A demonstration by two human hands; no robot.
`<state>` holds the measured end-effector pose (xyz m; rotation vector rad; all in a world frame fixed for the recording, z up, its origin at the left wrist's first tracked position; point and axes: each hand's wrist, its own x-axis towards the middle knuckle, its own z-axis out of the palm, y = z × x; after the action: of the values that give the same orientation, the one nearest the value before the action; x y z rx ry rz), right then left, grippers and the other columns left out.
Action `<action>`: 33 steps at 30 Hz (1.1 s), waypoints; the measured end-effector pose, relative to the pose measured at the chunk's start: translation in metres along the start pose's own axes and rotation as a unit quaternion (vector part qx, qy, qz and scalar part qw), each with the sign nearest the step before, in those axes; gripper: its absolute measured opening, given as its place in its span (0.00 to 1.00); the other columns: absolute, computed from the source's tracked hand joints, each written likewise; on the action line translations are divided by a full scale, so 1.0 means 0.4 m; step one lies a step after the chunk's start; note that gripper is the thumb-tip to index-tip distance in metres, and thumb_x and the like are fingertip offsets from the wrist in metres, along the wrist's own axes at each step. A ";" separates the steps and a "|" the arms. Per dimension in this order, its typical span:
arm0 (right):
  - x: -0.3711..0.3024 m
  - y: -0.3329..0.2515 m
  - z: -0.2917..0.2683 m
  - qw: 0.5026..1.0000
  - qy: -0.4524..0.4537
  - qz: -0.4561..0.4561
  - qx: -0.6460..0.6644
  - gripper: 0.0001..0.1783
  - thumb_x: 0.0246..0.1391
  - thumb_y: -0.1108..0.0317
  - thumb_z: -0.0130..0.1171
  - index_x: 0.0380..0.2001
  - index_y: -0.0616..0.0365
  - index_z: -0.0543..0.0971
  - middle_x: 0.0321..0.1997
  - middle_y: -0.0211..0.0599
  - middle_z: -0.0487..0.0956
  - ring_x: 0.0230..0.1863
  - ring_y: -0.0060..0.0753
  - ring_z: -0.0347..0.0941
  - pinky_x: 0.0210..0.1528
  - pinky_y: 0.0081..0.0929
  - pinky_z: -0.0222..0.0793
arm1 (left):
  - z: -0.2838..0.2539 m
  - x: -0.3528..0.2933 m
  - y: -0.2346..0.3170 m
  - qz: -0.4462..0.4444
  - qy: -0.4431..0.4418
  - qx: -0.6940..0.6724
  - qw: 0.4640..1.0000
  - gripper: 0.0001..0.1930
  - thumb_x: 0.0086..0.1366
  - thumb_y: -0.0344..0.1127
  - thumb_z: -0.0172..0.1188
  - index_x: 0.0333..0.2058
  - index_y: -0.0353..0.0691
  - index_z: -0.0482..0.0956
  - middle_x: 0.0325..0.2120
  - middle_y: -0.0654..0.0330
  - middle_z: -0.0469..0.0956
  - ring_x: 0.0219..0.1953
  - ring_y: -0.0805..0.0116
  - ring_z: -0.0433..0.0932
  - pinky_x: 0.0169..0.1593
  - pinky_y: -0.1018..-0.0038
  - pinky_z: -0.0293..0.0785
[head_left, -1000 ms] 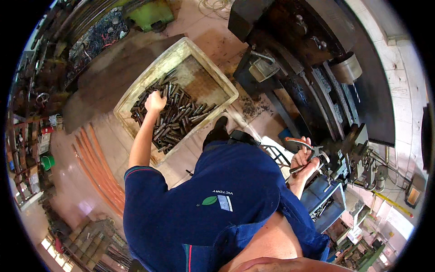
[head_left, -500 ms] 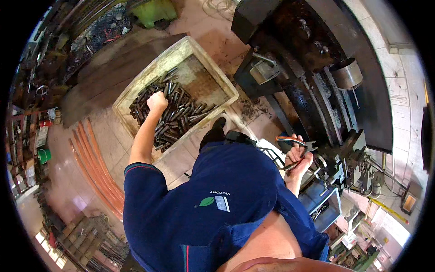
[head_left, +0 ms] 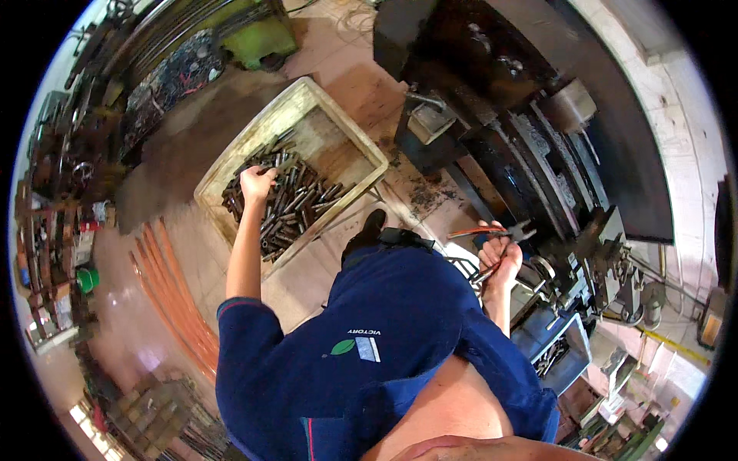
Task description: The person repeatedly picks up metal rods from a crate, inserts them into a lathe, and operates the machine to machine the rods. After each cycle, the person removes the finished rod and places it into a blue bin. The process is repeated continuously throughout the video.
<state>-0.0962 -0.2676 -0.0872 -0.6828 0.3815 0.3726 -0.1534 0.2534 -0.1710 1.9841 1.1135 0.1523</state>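
A cream plastic tub holds a heap of dark metal tubes. Over the heap's left side is my left hand, its fingers closed round a dark metal tube that is mostly hidden by the hand. My right hand, out by the machine on the right, grips a pair of pliers. One orange-red handle of the pliers points left above the fingers, while the metal jaws point right.
Right of the tub stands a dark, oily machine with chips on its bed. A blue bin of small parts sits below it. Long copper-coloured bars lie on the floor at left. Green machinery stands at the back.
My left hand has lifted slightly off the heap with a dark tube in it. The pliers in my right hand have turned, so their jaws now show clearly. The whole view has shifted a little.
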 end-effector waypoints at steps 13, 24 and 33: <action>0.048 -0.019 0.210 0.873 -0.112 0.103 -0.463 0.17 0.34 0.66 0.53 0.31 0.64 0.74 0.28 0.32 0.74 0.30 0.23 0.67 0.33 0.21 0.63 | 0.246 -0.363 0.655 0.324 -0.319 -0.217 0.864 0.06 0.51 0.27 0.63 0.27 0.31 0.77 0.21 0.63 0.76 0.25 0.79 0.72 0.31 0.82 0.68; -0.009 -0.040 0.148 0.873 0.001 0.012 -0.488 0.15 0.30 0.63 0.52 0.24 0.63 0.72 0.22 0.30 0.69 0.28 0.24 0.64 0.31 0.21 0.58 | 0.339 -0.449 0.746 0.576 -0.330 -0.108 0.740 0.07 0.46 0.24 0.63 0.26 0.30 0.76 0.23 0.55 0.77 0.26 0.69 0.75 0.33 0.78 0.70; -0.064 -0.045 0.183 0.869 0.121 -0.014 -0.480 0.14 0.30 0.66 0.52 0.17 0.69 0.68 0.14 0.41 0.66 0.21 0.29 0.66 0.24 0.30 0.61 | 0.397 -0.452 0.751 0.639 -0.360 -0.125 0.668 0.08 0.43 0.23 0.63 0.24 0.31 0.75 0.23 0.54 0.75 0.25 0.61 0.75 0.30 0.75 0.71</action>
<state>-0.0944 -0.2370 -0.0139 -1.7259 0.4126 0.4444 0.0080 -0.0563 -0.0090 1.8916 -0.8874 0.1879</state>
